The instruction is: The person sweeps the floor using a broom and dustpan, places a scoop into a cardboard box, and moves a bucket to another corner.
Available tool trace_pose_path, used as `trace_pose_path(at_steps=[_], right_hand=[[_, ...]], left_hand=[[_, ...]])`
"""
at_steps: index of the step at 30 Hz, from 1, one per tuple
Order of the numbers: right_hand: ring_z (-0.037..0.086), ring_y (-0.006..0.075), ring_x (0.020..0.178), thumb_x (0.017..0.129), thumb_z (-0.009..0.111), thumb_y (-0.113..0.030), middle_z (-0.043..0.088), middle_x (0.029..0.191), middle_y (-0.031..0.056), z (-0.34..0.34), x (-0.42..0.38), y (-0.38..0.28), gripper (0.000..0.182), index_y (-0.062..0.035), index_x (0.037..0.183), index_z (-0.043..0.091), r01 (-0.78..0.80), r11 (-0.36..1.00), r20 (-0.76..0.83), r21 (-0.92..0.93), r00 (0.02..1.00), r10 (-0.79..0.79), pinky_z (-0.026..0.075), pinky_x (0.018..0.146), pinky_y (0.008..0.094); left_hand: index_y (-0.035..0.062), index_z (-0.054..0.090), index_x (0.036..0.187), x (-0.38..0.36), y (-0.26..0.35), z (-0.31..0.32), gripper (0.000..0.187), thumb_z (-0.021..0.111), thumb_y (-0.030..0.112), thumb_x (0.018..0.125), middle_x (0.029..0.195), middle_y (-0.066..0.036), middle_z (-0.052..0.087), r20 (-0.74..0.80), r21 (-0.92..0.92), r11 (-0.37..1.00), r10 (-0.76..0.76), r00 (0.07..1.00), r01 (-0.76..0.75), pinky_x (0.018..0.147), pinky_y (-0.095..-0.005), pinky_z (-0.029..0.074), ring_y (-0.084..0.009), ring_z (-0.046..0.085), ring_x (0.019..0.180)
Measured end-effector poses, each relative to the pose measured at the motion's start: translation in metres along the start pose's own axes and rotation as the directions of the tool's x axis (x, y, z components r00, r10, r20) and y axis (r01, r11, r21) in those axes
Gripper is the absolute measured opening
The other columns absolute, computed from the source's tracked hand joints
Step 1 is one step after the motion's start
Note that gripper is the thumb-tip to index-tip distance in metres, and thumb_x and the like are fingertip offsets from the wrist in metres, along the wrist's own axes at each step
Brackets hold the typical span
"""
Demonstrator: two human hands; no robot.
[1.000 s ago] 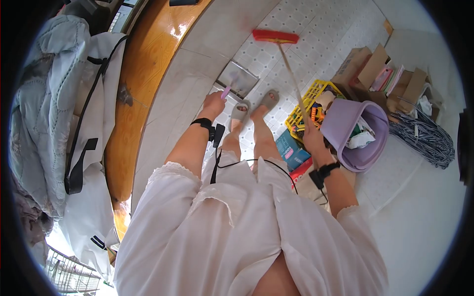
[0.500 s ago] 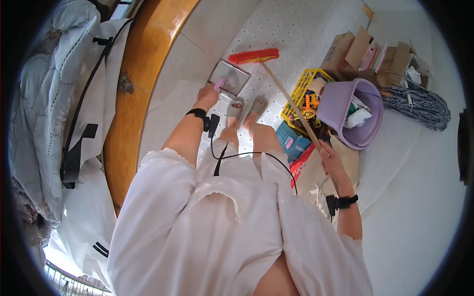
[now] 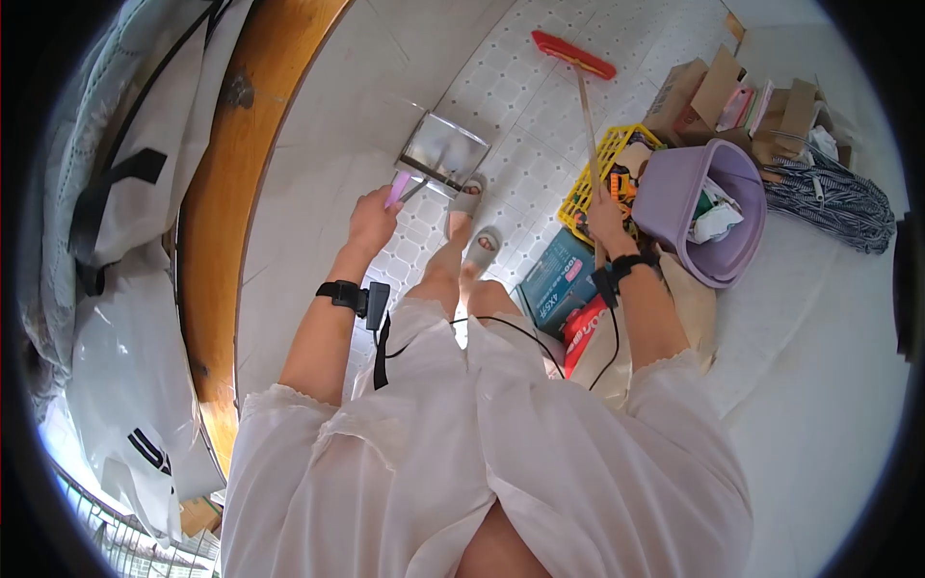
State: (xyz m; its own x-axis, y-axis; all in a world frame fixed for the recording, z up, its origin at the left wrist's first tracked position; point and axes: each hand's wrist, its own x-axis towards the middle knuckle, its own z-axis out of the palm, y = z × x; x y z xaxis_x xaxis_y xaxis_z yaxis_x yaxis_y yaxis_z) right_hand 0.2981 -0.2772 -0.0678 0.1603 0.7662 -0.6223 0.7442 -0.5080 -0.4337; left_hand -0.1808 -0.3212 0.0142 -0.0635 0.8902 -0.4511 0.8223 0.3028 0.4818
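My left hand [image 3: 372, 223] is closed around the pink-topped handle of a metal dustpan [image 3: 445, 144], whose pan lies near the floor just ahead of my feet. My right hand [image 3: 605, 220] grips the long wooden stick of a broom [image 3: 574, 60]. The broom's red head rests on the tiles at the far end, away from the dustpan and up to its right. Both wrists wear black bands with small devices and cables.
On the right stand a yellow basket [image 3: 576, 204] of toys, a purple bin [image 3: 667, 185] holding waste, cardboard boxes [image 3: 677, 93], a striped mop head [image 3: 836, 207] and a teal box [image 3: 559, 276]. A wooden bed edge [image 3: 252, 116] runs along the left.
The broom head has moved away and to the right, and my right hand has reached forward along the stick. My feet have shifted, one now ahead of the other.
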Motion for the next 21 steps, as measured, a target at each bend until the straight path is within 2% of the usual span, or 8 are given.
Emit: trace_pose_path(at_steps=[2, 7, 9, 10, 13, 15, 18, 21], right_hand=[[0.060, 0.0511, 0.102, 0.102, 0.041, -0.025, 0.064, 0.107, 0.0331, 0.019, -0.063, 0.040, 0.050, -0.0132, 0.150, 0.035, 0.068, 0.974, -0.006, -0.216, 0.997, -0.071, 0.048, 0.088, 0.0552], [0.061, 0.0496, 0.102, 0.103, 0.037, -0.026, 0.064, 0.111, 0.0305, 0.014, -0.228, 0.080, 0.050, -0.0180, 0.152, 0.032, -0.061, 0.959, 0.204, -0.276, 0.971, 0.121, 0.050, 0.087, 0.0540], [0.067, 0.0384, 0.071, 0.102, 0.043, -0.027, 0.068, 0.081, 0.0211, 0.021, -0.268, 0.114, 0.051, -0.0128, 0.151, 0.038, 0.236, 0.940, 0.117, -0.246, 0.970, -0.213, 0.053, 0.063, 0.0471], [0.067, 0.0384, 0.071, 0.102, 0.043, -0.027, 0.068, 0.081, 0.0211, 0.017, -0.275, 0.123, 0.051, -0.0128, 0.151, 0.038, 0.242, 0.938, 0.132, -0.248, 0.968, -0.215, 0.053, 0.063, 0.0471], [0.056, 0.0174, 0.049, 0.103, 0.047, -0.029, 0.059, 0.065, 0.0057, -0.017, -0.294, 0.101, 0.047, -0.0170, 0.148, 0.046, -0.003, 0.993, 0.238, 0.116, 0.971, -0.025, 0.046, 0.045, 0.0328], [0.052, 0.0131, 0.047, 0.103, 0.048, -0.027, 0.056, 0.064, 0.0029, -0.063, -0.304, 0.043, 0.043, -0.0193, 0.146, 0.050, -0.311, 0.934, 0.362, 0.178, 0.903, 0.232, 0.043, 0.042, 0.0315], [0.036, 0.0058, 0.038, 0.105, 0.045, -0.026, 0.041, 0.055, -0.0036, -0.064, -0.283, 0.032, 0.043, -0.0201, 0.147, 0.050, -0.246, 0.923, 0.272, 0.295, 0.948, 0.165, 0.030, 0.033, 0.0254], [0.042, 0.0095, 0.041, 0.104, 0.045, -0.025, 0.047, 0.059, -0.0003, -0.031, -0.224, 0.014, 0.044, -0.0181, 0.147, 0.049, -0.171, 0.938, 0.183, 0.301, 0.976, 0.119, 0.034, 0.036, 0.0272]], left_hand=[[0.0051, 0.064, 0.114, -0.026, -0.007, 0.000, 0.028, 0.066, 0.020, 0.091, 0.101, -0.020, 0.068, 0.006, -0.016, 1.000, -0.009, 1.000, 0.009, 0.082, -0.0467, 0.050, -0.0408, 0.063, 0.096], [0.0056, 0.064, 0.115, -0.081, -0.018, 0.003, 0.028, 0.065, 0.020, 0.091, 0.101, -0.020, 0.068, 0.010, -0.012, 0.998, -0.069, 0.998, 0.069, 0.082, -0.0469, 0.050, -0.0400, 0.064, 0.095], [0.0074, 0.065, 0.113, -0.103, -0.025, 0.007, 0.027, 0.066, 0.022, 0.090, 0.108, -0.018, 0.067, 0.026, -0.009, 0.996, -0.085, 0.996, 0.085, 0.086, -0.0491, 0.050, -0.0391, 0.062, 0.101], [0.0074, 0.065, 0.113, -0.116, -0.028, 0.010, 0.027, 0.066, 0.022, 0.090, 0.108, -0.018, 0.067, 0.027, -0.010, 0.995, -0.101, 0.995, 0.101, 0.086, -0.0491, 0.050, -0.0391, 0.062, 0.101], [0.0110, 0.066, 0.113, -0.141, -0.037, 0.012, 0.027, 0.066, 0.024, 0.090, 0.112, -0.016, 0.068, 0.049, -0.049, 0.974, -0.218, 0.975, 0.220, 0.089, -0.0474, 0.050, -0.0377, 0.063, 0.105], [0.0140, 0.066, 0.115, -0.149, -0.048, 0.022, 0.028, 0.065, 0.027, 0.090, 0.113, -0.014, 0.068, 0.085, 0.053, 0.963, -0.269, 0.959, 0.265, 0.092, -0.0466, 0.051, -0.0366, 0.063, 0.108], [0.0154, 0.065, 0.117, -0.152, -0.068, 0.037, 0.029, 0.064, 0.028, 0.091, 0.114, -0.015, 0.068, 0.122, 0.106, 0.951, -0.303, 0.945, 0.292, 0.092, -0.0474, 0.051, -0.0367, 0.063, 0.109], [0.0158, 0.064, 0.118, -0.158, -0.083, 0.048, 0.030, 0.063, 0.028, 0.091, 0.115, -0.015, 0.068, 0.149, 0.155, 0.928, -0.360, 0.921, 0.338, 0.092, -0.0477, 0.051, -0.0367, 0.062, 0.110]])
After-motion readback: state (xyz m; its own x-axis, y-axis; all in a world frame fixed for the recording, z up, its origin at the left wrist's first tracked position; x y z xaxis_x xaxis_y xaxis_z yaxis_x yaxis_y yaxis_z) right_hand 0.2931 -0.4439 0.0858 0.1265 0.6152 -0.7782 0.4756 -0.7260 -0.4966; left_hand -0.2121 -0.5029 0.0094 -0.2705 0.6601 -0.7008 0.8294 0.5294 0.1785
